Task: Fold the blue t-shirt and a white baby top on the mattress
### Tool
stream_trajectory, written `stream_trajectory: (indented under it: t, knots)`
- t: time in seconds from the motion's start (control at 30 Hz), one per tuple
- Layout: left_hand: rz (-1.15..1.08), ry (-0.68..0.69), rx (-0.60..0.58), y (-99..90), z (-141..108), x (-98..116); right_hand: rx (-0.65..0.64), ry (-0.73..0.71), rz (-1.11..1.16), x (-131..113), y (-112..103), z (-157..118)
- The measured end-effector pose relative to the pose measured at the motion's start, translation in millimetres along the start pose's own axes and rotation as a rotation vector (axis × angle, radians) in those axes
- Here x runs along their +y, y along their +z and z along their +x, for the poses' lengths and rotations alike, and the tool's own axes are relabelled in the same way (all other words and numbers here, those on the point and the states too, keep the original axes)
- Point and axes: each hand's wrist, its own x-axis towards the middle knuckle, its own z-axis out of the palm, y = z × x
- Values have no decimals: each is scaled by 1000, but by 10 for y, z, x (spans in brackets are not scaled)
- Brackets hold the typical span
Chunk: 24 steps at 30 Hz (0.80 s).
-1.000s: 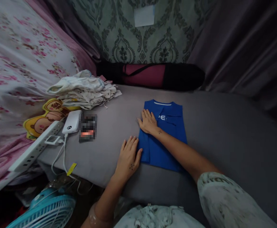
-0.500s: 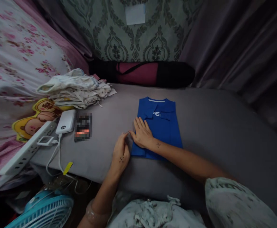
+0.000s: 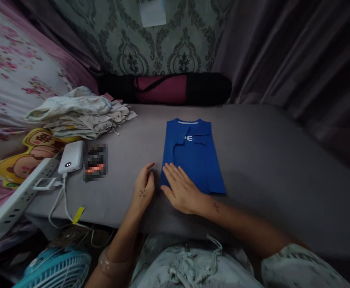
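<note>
— Across the grey bed surface (image 3: 267, 160), what takes up the most room?

— That surface itself, running back to a dark rolled mat (image 3: 166, 89) against the patterned wall. On it, about the middle, lies the folded blue shirt (image 3: 193, 154), collar away from the person, letters partly showing.

— And to the side?

— A pile of pale clothes (image 3: 79, 114) well apart from the shirt, then a white power bank (image 3: 71, 157) with its cable, beside a power strip (image 3: 19, 194). A blue fan (image 3: 53, 269) sits low at the near edge.

— The hands?

— The right hand (image 3: 182, 190) lies flat, fingers spread, on the shirt's near left corner. The left hand (image 3: 143, 186) stands on its edge just beside the shirt's left side, fingers loosely curled, gripping nothing that I can see.

— What could go wrong?

— My guess: the shirt's near hem sits close to the bed edge, so a sliding palm could drag the cloth, open the fold or bunch the sleeve layer. A careless left elbow might also catch the cable.
</note>
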Motion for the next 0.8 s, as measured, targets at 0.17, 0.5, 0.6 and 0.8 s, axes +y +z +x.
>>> stream_trajectory:
  t: [0.17,0.5,0.6,0.8]
  knots:
    - [388,304,-265,39,189,190,139,325,-158,510,-252,-280]
    - [704,370,-595,297,277,221,16,451,-190,874,-109,-384]
    - [687,399,-571,222,241,276,28,389,-118,829,-185,-509]
    - [577,536,-547,-69,77,348,112,236,-142,699,-363,-1012]
